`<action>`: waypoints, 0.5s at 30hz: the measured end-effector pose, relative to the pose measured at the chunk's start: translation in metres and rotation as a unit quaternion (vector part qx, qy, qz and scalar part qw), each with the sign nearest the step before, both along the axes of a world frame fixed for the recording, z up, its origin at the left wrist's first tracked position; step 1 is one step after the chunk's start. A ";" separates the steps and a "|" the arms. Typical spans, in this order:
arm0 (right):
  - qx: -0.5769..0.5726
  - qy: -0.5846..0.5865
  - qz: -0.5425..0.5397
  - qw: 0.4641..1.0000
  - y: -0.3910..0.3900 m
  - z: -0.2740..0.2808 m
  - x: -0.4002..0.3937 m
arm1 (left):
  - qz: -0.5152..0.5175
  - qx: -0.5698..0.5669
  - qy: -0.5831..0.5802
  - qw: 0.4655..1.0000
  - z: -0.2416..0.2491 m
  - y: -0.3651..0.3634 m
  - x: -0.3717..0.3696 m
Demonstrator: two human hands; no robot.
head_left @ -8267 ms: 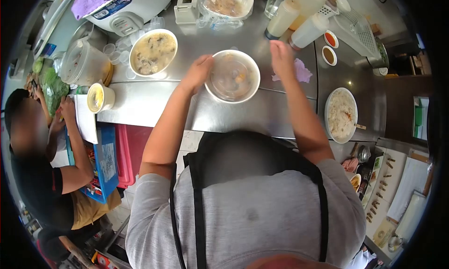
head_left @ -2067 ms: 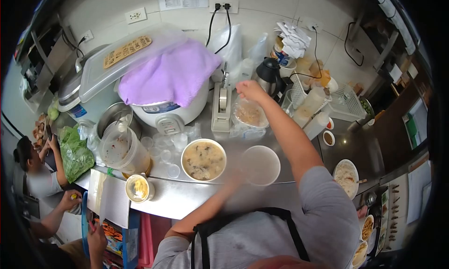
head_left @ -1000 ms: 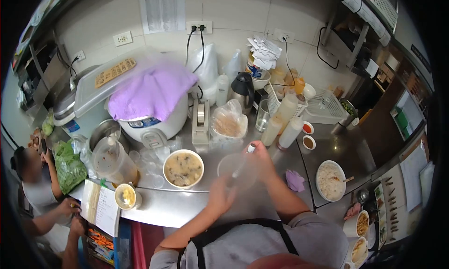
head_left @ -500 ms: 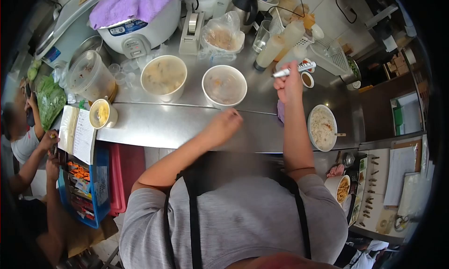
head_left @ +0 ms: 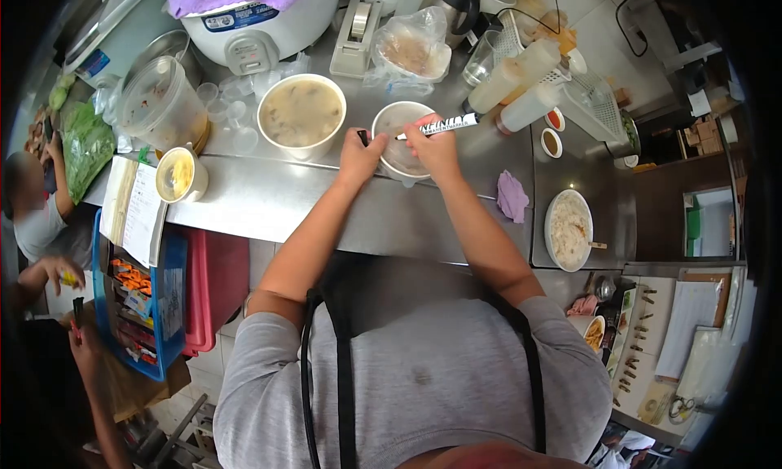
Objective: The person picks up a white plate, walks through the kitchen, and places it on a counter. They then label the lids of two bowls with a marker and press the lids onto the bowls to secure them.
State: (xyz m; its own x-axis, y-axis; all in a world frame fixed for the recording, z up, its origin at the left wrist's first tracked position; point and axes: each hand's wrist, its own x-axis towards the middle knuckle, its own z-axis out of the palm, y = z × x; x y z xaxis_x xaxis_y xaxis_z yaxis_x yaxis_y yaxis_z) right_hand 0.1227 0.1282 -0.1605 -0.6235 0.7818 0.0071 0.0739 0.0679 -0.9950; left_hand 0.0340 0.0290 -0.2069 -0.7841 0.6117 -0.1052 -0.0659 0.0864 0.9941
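My right hand (head_left: pixel 433 153) grips a white permanent marker (head_left: pixel 452 124). Its dark tip points left, over the lidded white bowl (head_left: pixel 402 176) on the steel counter. The fingers of my left hand (head_left: pixel 361 159) are closed on a small black marker cap (head_left: pixel 363 136), at that bowl's left edge. Both hands partly cover the bowl, and whether the tip touches its lid cannot be seen. To the left stands another white bowl, a bowl of cloudy soup (head_left: pixel 301 149) with dark pieces in it.
Sauce bottles (head_left: pixel 493 86) and two small sauce cups stand at the back right. A purple cloth (head_left: pixel 512 196) and a bowl of rice (head_left: pixel 568 231) lie to the right. At left are a notepad (head_left: pixel 138 208) and a yellow-filled cup (head_left: pixel 181 176). Other people's hands are at far left.
My right hand has brought the marker left and down to the lidded bowl, and the tip is now uncovered. My left hand has moved left and up, with the black cap showing in it.
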 end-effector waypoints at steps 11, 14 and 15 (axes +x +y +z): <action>0.133 -0.019 -0.013 0.991 0.000 -0.008 0.002 | 0.012 0.016 -0.018 1.000 -0.001 0.001 0.000; 0.095 -0.015 -0.006 0.995 0.003 -0.011 0.004 | 0.013 0.011 -0.006 1.000 -0.001 0.000 0.000; 0.065 0.000 -0.006 0.998 0.006 -0.011 0.004 | 0.014 0.008 0.000 1.000 -0.003 0.001 0.000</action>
